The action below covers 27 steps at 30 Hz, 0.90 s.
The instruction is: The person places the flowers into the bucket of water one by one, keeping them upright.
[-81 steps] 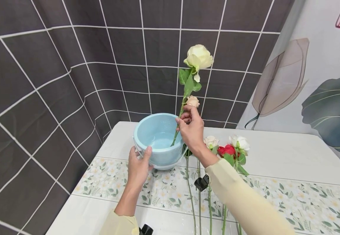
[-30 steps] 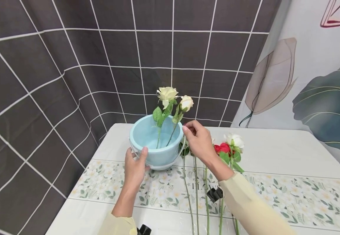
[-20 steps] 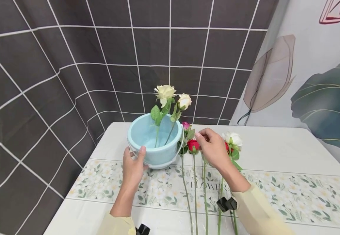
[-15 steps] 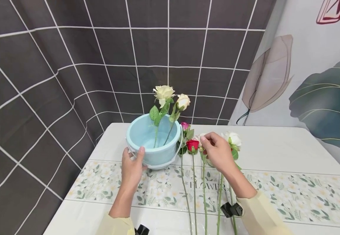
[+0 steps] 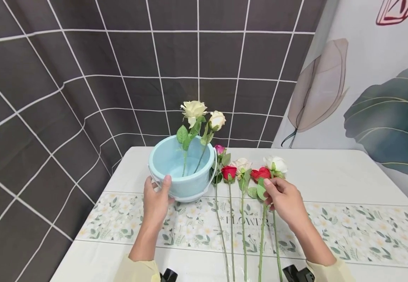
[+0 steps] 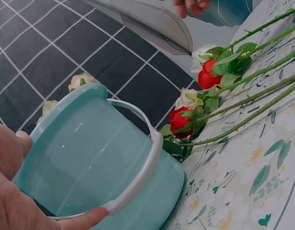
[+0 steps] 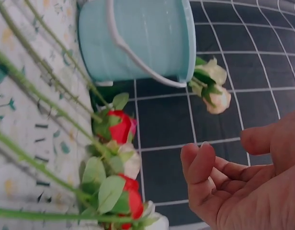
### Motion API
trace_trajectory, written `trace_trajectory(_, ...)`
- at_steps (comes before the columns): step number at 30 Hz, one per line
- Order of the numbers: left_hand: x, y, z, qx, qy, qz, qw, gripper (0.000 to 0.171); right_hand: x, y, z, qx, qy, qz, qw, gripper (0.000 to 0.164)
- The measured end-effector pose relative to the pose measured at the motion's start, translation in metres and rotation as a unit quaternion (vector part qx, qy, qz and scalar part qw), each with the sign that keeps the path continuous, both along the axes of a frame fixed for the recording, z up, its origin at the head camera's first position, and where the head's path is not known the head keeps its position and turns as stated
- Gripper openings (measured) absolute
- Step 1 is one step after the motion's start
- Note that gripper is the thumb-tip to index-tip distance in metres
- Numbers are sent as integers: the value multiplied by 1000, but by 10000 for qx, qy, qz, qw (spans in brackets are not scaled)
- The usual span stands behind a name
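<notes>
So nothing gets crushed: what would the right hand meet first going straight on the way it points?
Probably the green leaves of the nearer red rose, just ahead of the right hand in the head view, though depth there is unclear.

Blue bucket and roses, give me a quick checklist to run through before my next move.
1. Blue bucket upright on the table: ok.
2. Left hand gripping the bucket's side: ok.
3. Two cream roses standing in it, blooms above the rim: ok.
4. Right hand free: ok, it holds nothing.
5. Loose blooms clear of one another: not ok, the red rose farther from the bucket overlaps the white rose in the head view.
6. Water in the bucket: cannot tell.
</notes>
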State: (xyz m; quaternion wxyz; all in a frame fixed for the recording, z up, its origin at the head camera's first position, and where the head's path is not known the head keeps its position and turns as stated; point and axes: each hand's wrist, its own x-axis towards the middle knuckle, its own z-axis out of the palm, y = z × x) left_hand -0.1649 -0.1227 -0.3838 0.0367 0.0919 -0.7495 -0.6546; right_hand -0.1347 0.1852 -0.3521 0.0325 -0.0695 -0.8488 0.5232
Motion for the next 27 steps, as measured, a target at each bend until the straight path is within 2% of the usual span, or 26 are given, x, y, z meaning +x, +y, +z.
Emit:
trace_trajectory(8,0,0,2,-59,-39,-3,10000,94,12,17,-6,219,-203,-150,9994,52)
trace_trajectory(17,1,0,2,-29,-38,-3,10000,92,24,30,-11,289,-266,-272,9989,52)
trace_trajectory(27,1,1,3,-49,-46,19,10000,93,40,44,-31,104,-900,-311,9954,56)
